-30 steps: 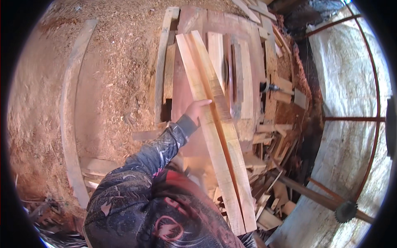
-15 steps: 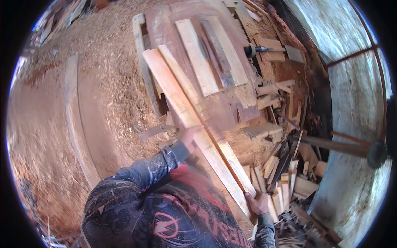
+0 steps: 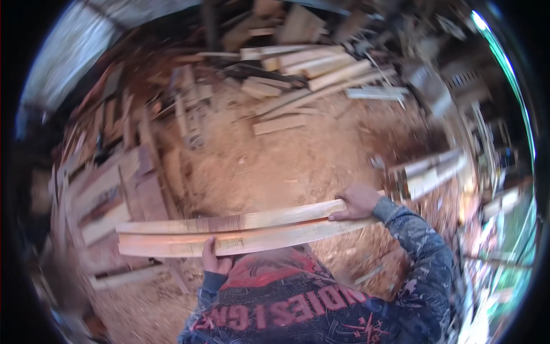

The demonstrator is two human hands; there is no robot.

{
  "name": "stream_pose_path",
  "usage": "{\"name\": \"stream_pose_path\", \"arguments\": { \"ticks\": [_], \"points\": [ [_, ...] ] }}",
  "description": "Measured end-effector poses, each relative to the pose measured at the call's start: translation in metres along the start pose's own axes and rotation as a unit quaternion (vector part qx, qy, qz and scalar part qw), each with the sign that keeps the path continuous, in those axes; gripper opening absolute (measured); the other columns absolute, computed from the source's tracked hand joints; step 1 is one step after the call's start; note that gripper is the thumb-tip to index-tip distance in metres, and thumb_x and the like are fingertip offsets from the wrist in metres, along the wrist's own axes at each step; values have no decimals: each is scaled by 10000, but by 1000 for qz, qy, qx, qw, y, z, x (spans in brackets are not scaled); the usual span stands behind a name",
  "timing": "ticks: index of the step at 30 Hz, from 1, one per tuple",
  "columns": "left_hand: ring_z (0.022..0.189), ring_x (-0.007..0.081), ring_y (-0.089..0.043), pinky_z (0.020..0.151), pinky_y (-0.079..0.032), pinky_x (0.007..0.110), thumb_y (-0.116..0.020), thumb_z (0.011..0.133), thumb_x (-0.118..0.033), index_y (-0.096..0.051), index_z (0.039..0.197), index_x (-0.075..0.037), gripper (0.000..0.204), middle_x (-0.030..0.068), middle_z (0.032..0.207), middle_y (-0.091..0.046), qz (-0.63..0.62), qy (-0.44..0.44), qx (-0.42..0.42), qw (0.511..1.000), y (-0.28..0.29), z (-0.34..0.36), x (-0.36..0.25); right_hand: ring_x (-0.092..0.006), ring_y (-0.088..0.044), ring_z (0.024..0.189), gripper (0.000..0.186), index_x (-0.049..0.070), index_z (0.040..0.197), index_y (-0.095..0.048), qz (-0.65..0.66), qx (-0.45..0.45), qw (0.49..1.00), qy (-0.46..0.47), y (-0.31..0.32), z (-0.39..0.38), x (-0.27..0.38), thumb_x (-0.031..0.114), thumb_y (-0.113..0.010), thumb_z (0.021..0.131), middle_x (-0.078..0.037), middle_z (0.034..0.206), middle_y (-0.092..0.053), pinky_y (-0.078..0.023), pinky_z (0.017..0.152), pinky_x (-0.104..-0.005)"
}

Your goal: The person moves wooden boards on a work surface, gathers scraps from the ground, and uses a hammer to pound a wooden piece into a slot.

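Observation:
Two long pale wooden boards, lying side by side with an orange-brown line between them, stretch level across in front of my body. My left hand grips the near edge left of the middle, its thumb up over the face. Toward the right end, my right hand is closed over the far edge, with fingers reaching onto the top. The fingers under the wood are hidden. Whether the two lengths are joined, I cannot tell.
At the left stands a reddish worktable with boards on it. Stacked planks and offcuts lie at the back. More cut boards rest at the right. Sawdust covers the brown ground.
My view has swung to the right, so the worktable now sits at the left. The boards have turned from slanting to nearly crosswise, still held in both hands.

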State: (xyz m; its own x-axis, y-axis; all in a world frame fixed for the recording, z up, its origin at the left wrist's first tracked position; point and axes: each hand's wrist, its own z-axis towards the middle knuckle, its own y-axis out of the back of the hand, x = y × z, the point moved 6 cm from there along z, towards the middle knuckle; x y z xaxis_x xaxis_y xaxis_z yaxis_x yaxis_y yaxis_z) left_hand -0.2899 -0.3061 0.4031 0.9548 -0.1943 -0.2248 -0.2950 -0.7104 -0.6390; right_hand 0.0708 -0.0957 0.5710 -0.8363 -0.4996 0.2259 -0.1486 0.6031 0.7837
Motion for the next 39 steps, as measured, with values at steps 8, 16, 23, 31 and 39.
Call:
{"name": "stream_pose_path", "arguments": {
  "ticks": [8, 16, 23, 31, 39],
  "points": [
    [1175, 362, -531, 1006, -411, 591, -543, 891, -324, -505, 1230, -45, 441, 184, 1240, -559, 212, 198, 28, 957, -97, 122, 143, -389, -665, 803, 694, 58, 928, -734, 130, 29, 973, -189, -86, -137, -140, 710, -576, 753, -224, 805, -674, -511, 736, -486],
    [1011, 282, -631, 914, -511, 445, -538, 874, -287, -598, 1106, -61, 329, 110, 1073, -654, 345, 348, 33, 871, -159, 262, 315, -395, -662, 816, 806, -56, 1013, -682, 428, -15, 839, -335, -231, -206, -188, 710, -534, 809, -267, 845, -670, -515, 787, -449],
    [948, 277, -638, 869, -528, 434, -617, 848, -129, -614, 993, -41, 170, 109, 1012, -660, 551, 459, 111, 688, -183, 388, 486, -369, -659, 920, 823, 27, 1250, -592, 538, 40, 693, -479, -266, -236, -190, 704, -581, 783, -252, 1012, -671, -505, 837, -404],
    [816, 244, -638, 774, -533, 407, -623, 870, -186, -597, 969, -55, 167, 88, 880, -642, 415, 500, 71, 757, -253, 498, 585, -251, -679, 880, 678, -65, 1137, -641, 658, -49, 465, -590, -304, -311, -245, 526, -675, 808, -202, 989, -696, -523, 800, -380],
    [856, 412, -588, 807, -474, 622, -465, 873, -319, -506, 1049, 4, 370, 224, 940, -587, 425, 357, -24, 831, -309, 546, 566, -205, -671, 811, 566, -94, 1030, -677, 630, 26, 439, -641, -231, -399, -408, 435, -643, 830, -163, 944, -701, -526, 730, -341]
  ]
}}
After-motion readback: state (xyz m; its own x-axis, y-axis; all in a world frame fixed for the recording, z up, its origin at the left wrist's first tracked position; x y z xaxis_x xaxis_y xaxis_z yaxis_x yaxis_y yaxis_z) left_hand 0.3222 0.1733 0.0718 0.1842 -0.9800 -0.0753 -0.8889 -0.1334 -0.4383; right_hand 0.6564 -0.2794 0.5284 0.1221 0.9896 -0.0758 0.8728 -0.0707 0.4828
